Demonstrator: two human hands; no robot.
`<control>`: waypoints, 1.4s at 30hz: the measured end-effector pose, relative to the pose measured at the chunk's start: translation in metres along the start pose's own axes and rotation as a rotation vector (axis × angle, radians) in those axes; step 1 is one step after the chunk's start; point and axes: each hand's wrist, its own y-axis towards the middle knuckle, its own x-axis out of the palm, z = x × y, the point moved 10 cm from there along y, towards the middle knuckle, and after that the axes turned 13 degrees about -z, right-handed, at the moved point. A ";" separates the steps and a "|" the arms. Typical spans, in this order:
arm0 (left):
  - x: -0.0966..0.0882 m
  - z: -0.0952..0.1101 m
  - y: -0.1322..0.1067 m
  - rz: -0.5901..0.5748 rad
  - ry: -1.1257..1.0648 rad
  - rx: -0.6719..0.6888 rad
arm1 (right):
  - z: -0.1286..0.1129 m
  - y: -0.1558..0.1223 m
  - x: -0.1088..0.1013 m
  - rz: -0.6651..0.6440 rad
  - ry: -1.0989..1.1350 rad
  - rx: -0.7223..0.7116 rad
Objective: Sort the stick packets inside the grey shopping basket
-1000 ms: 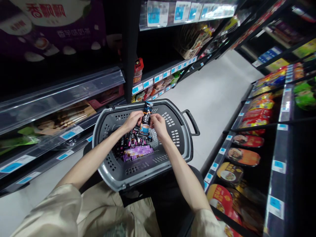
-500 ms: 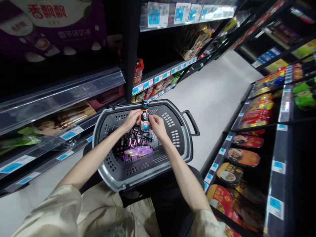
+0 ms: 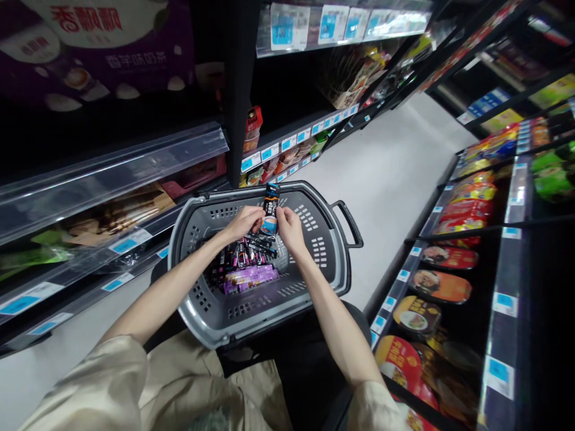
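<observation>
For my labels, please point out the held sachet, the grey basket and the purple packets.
held sachet (image 3: 271,208), head view, printed front.
grey basket (image 3: 330,251), head view, right wall.
purple packets (image 3: 249,278), head view, top packet.

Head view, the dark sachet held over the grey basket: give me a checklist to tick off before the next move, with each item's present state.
1. Small dark sachet with a blue cup picture pinched between both hands: ok.
2. Left hand on its left edge, right hand on its right edge: ok.
3. Sachet held above the grey perforated plastic basket, within its rim: ok.
4. Sachet unopened: cannot tell.
5. Purple packets and dark stick sachets lying on the basket floor, apart from the hands: ok.
6. Black basket handle out at the far side, away from the hands: ok.
</observation>
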 end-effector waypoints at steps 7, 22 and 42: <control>0.000 0.003 -0.001 0.009 0.019 0.028 | -0.006 0.000 0.009 -0.103 -0.003 -0.007; 0.012 0.008 -0.004 -0.115 0.082 -0.054 | -0.013 -0.004 0.003 -0.046 -0.080 -0.051; 0.017 0.016 -0.004 -0.116 0.074 0.006 | -0.023 -0.007 -0.003 -0.015 -0.679 0.050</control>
